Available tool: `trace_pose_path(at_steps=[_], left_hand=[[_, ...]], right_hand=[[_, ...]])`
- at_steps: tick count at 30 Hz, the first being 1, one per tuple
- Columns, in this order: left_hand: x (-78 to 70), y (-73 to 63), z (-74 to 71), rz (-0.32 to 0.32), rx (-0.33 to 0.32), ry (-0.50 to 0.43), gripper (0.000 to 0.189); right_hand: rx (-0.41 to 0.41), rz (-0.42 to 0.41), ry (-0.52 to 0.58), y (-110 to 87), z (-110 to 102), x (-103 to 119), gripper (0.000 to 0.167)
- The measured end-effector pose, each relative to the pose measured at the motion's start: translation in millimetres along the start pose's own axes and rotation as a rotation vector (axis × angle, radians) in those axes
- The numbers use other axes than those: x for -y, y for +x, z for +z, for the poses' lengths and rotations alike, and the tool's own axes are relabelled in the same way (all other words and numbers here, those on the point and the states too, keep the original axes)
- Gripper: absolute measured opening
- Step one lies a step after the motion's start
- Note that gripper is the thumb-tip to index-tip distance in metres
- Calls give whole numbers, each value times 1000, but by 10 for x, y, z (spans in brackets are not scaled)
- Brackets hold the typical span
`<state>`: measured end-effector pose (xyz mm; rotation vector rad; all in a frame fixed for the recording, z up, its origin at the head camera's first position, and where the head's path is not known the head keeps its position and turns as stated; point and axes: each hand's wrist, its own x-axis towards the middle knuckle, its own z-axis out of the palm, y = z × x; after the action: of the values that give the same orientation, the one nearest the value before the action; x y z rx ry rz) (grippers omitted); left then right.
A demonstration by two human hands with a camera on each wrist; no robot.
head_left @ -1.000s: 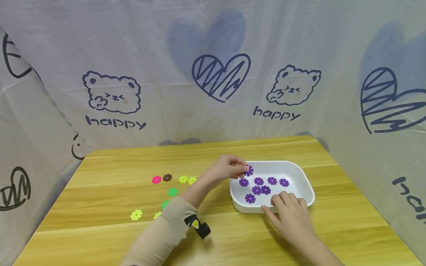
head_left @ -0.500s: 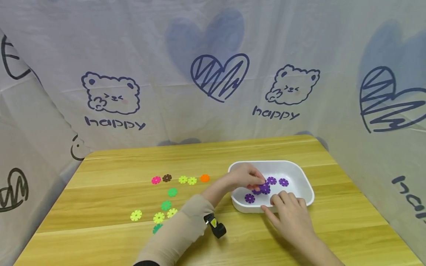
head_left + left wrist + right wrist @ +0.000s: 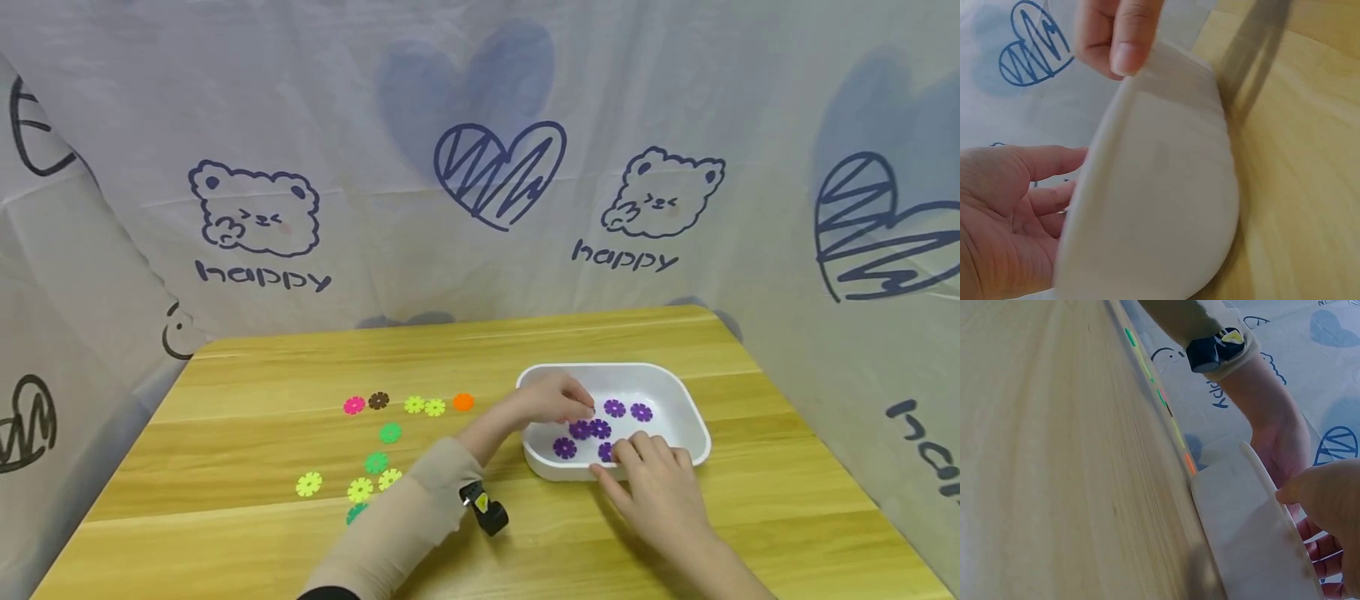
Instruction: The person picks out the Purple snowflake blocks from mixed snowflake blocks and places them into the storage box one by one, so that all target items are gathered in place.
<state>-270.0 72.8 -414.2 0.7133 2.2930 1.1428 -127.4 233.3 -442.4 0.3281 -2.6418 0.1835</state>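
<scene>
A white tray [image 3: 693,400] holds several purple notched discs [image 3: 565,447], flat and snowflake-like. My left hand [image 3: 553,398] reaches down into the tray's left side. Its fingertips are at a small dark edge, probably of a disc; whether they pinch it is hidden. In the left wrist view, the near wall of the tray hides the ends of the left fingers. My right hand [image 3: 660,487] grips the tray's near rim, its thumb outside and its fingers bent over the edge. The right wrist view has the thumb [image 3: 1297,490] against the rim.
Left of the tray, discs lie spread on the wooden table [image 3: 225,533]: an orange disc [image 3: 463,402], a pink disc [image 3: 354,405], a brown disc [image 3: 378,401], and several yellow and green ones. A printed cloth [image 3: 375,208] hangs behind the table.
My left hand moved right and down into the tray with a purple disc, which now seems to lie near the right fingers. It then shifted slightly back left. The right hand kept its place.
</scene>
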Motion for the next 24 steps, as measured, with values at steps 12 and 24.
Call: trace_pose_path(at_steps=[12, 24], left_hand=[[-14, -483, -353, 6, -83, -55, 25], [120, -1106, -780, 3, -153, -12, 26]], right_hand=[[37, 18, 19, 11, -6, -53, 29], [-42, -27, 14, 65, -107, -144, 26]])
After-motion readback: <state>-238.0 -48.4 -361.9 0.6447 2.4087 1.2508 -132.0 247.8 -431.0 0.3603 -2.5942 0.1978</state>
